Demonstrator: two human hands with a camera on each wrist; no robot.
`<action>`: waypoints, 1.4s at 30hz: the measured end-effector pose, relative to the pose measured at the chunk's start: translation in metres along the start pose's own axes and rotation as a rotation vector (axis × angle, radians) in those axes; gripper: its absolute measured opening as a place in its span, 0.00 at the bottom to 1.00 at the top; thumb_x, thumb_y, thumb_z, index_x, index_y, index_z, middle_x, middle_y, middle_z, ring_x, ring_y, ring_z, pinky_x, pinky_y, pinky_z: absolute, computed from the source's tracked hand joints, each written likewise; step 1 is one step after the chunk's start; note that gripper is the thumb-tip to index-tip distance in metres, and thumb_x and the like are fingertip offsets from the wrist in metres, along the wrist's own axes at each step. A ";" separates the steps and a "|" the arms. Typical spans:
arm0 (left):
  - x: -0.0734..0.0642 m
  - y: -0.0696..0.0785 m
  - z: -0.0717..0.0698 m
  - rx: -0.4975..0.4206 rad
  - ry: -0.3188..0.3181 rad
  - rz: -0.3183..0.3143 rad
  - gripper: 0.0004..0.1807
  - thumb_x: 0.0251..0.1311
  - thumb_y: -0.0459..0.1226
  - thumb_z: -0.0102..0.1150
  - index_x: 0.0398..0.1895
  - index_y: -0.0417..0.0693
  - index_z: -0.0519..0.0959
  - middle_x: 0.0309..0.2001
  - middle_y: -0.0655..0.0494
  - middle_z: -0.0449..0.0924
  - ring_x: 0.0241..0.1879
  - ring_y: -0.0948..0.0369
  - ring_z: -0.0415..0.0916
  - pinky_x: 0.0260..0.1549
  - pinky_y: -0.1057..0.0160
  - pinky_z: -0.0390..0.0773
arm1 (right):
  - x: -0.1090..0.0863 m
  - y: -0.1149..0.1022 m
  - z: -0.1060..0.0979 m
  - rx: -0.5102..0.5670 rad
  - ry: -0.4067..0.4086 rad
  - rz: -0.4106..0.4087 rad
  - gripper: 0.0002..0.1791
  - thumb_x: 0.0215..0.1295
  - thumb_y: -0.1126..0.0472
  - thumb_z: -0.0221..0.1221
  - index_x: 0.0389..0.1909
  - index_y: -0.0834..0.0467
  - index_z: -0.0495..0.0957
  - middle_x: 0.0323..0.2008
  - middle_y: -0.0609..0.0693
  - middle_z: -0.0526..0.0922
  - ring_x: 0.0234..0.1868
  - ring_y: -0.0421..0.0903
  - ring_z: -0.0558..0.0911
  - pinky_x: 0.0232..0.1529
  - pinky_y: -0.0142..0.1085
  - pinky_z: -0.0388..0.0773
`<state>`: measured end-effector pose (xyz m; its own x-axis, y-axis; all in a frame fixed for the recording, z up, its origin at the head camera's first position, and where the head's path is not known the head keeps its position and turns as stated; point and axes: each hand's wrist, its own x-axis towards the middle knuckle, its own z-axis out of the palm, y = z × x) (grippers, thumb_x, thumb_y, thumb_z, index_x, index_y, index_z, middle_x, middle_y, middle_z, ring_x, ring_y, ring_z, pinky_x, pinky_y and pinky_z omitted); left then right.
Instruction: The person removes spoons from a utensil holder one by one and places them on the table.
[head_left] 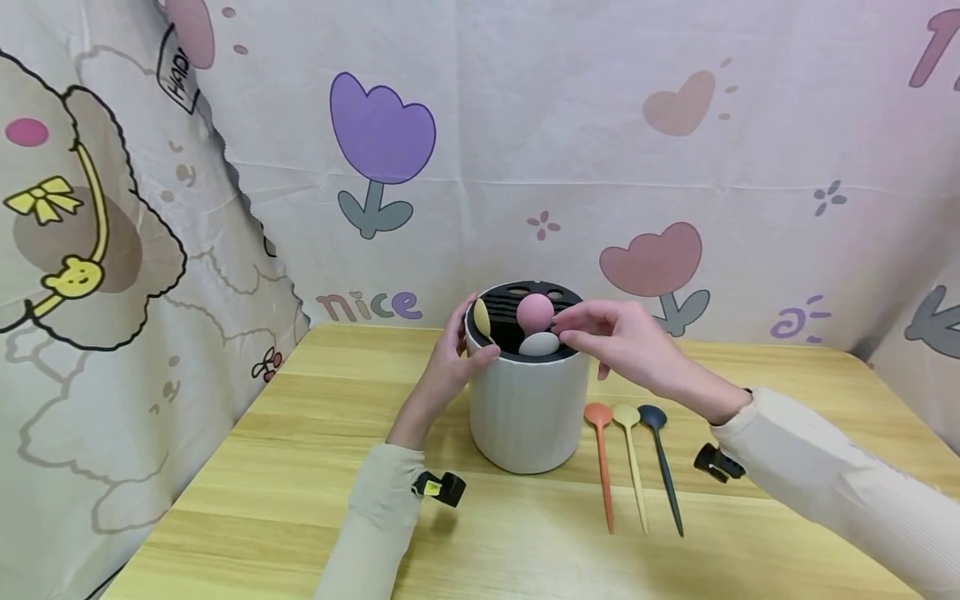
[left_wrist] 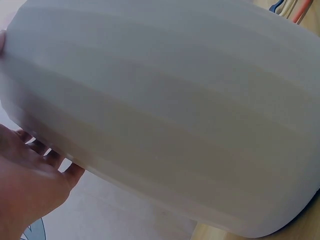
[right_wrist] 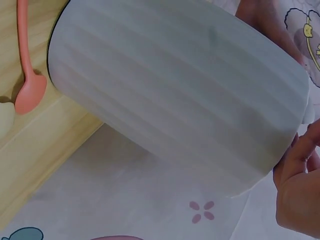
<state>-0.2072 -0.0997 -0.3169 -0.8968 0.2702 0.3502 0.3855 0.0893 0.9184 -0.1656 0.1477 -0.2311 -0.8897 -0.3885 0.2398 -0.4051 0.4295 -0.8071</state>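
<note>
A white ribbed utensil holder [head_left: 528, 417] with a black slotted top [head_left: 498, 310] stands on the table. My left hand [head_left: 448, 358] grips its left side, thumb over the rim; in the left wrist view its fingers wrap behind the wall. From the top stick out a yellow spoon [head_left: 482, 318], a pink spoon [head_left: 536, 313] and a white spoon [head_left: 539, 344], bowls up. At the right rim, my right hand [head_left: 626, 337] pinches the edge of the white spoon between thumb and forefinger. Its other fingers hang outside the holder. The spoon handles are hidden inside.
Right of the holder an orange spoon [head_left: 598, 415], a cream spoon [head_left: 626, 417] and a dark blue spoon [head_left: 653, 418] lie side by side on the wooden table [head_left: 300, 483], handles toward me. A printed cloth [head_left: 495, 150] hangs close behind the holder.
</note>
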 end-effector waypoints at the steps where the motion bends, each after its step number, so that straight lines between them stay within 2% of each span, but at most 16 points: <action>1: 0.000 0.000 0.000 0.001 -0.001 0.001 0.60 0.45 0.69 0.61 0.76 0.51 0.48 0.74 0.49 0.51 0.72 0.52 0.49 0.68 0.45 0.50 | 0.001 0.000 0.001 0.001 -0.003 0.002 0.13 0.65 0.64 0.61 0.49 0.63 0.81 0.42 0.54 0.85 0.37 0.46 0.80 0.21 0.40 0.78; 12: 0.000 -0.002 -0.001 -0.008 -0.004 0.008 0.58 0.48 0.66 0.61 0.76 0.51 0.49 0.74 0.49 0.51 0.72 0.52 0.49 0.67 0.45 0.50 | 0.010 -0.006 0.011 -0.016 -0.011 -0.026 0.11 0.64 0.64 0.61 0.46 0.62 0.84 0.32 0.51 0.85 0.21 0.47 0.74 0.19 0.38 0.77; 16: 0.000 -0.001 0.000 -0.012 -0.003 0.012 0.57 0.48 0.66 0.61 0.76 0.51 0.49 0.74 0.49 0.52 0.72 0.52 0.49 0.67 0.44 0.50 | 0.012 -0.009 0.014 -0.030 -0.014 -0.045 0.10 0.64 0.65 0.61 0.44 0.62 0.84 0.32 0.51 0.85 0.22 0.46 0.74 0.18 0.38 0.77; 24: 0.000 -0.002 0.000 -0.007 -0.003 0.003 0.56 0.50 0.63 0.61 0.76 0.51 0.48 0.74 0.49 0.50 0.72 0.52 0.48 0.67 0.44 0.50 | 0.013 -0.009 0.015 -0.012 -0.077 -0.026 0.12 0.61 0.68 0.63 0.45 0.66 0.82 0.38 0.55 0.86 0.34 0.45 0.81 0.19 0.38 0.77; 28: 0.000 -0.001 0.000 -0.015 0.001 0.007 0.59 0.47 0.67 0.62 0.76 0.51 0.49 0.74 0.49 0.51 0.72 0.52 0.48 0.67 0.44 0.50 | 0.013 -0.010 0.015 -0.018 -0.073 -0.031 0.12 0.60 0.69 0.63 0.45 0.67 0.81 0.38 0.56 0.86 0.33 0.46 0.81 0.19 0.39 0.77; 33: -0.001 -0.001 0.001 -0.027 0.005 0.016 0.61 0.44 0.69 0.62 0.76 0.51 0.49 0.73 0.48 0.53 0.72 0.52 0.49 0.68 0.45 0.50 | 0.012 -0.015 0.014 -0.017 -0.015 -0.033 0.14 0.60 0.70 0.63 0.47 0.68 0.80 0.39 0.58 0.85 0.34 0.46 0.82 0.20 0.38 0.78; 36: -0.001 -0.001 0.001 -0.024 0.005 0.013 0.62 0.43 0.70 0.62 0.76 0.51 0.48 0.73 0.48 0.53 0.72 0.52 0.49 0.68 0.45 0.50 | 0.013 -0.017 0.012 -0.010 0.009 -0.042 0.15 0.60 0.70 0.63 0.48 0.69 0.80 0.39 0.59 0.85 0.31 0.46 0.81 0.19 0.37 0.77; 39: -0.001 -0.001 0.001 -0.023 0.004 0.016 0.62 0.43 0.70 0.62 0.76 0.51 0.48 0.73 0.48 0.52 0.72 0.53 0.49 0.68 0.45 0.50 | 0.014 -0.019 0.010 0.000 0.008 -0.050 0.15 0.60 0.70 0.63 0.49 0.68 0.80 0.39 0.58 0.86 0.25 0.46 0.79 0.19 0.36 0.76; 42: -0.001 -0.002 0.001 -0.023 0.003 0.015 0.61 0.45 0.68 0.62 0.76 0.50 0.48 0.73 0.48 0.52 0.72 0.52 0.48 0.68 0.45 0.49 | 0.015 -0.021 0.008 0.017 -0.006 -0.052 0.15 0.61 0.69 0.63 0.50 0.65 0.81 0.39 0.56 0.86 0.26 0.48 0.79 0.20 0.37 0.76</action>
<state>-0.2072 -0.0994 -0.3193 -0.8917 0.2681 0.3646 0.3938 0.0629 0.9170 -0.1687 0.1259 -0.2148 -0.8661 -0.4151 0.2784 -0.4471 0.3943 -0.8029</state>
